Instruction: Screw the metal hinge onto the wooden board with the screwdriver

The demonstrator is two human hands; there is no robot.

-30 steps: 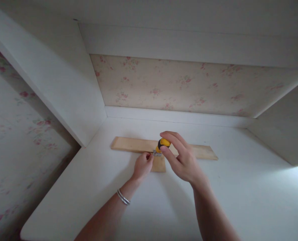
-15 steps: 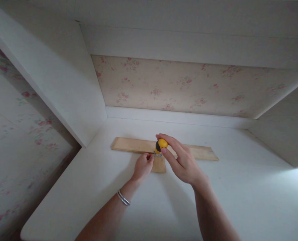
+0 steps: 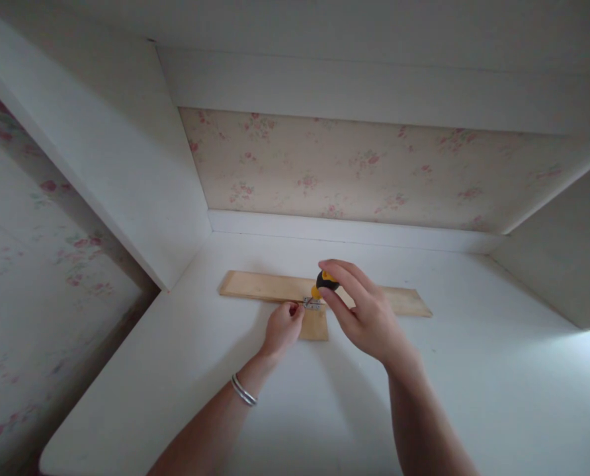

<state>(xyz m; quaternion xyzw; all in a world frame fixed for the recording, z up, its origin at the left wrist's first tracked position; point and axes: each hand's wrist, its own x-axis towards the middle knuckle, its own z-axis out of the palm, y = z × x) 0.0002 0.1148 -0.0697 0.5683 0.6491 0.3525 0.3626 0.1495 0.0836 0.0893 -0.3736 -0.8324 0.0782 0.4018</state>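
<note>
A long pale wooden board lies across the white shelf, with a short wooden piece butting against its near side. A small metal bracket sits where the two meet. My right hand is closed round the yellow-and-black handle of a screwdriver, which stands upright over the bracket. My left hand is curled with its fingertips pinched at the bracket's left edge; what they pinch is too small to make out. A silver bangle is on my left wrist.
The white shelf surface forms an alcove with white side panels left and right and floral wallpaper at the back. The shelf's front-left corner drops off at the lower left.
My right hand has turned on the screwdriver handle, fingers shifting round it. The left hand and the boards have stayed put.
</note>
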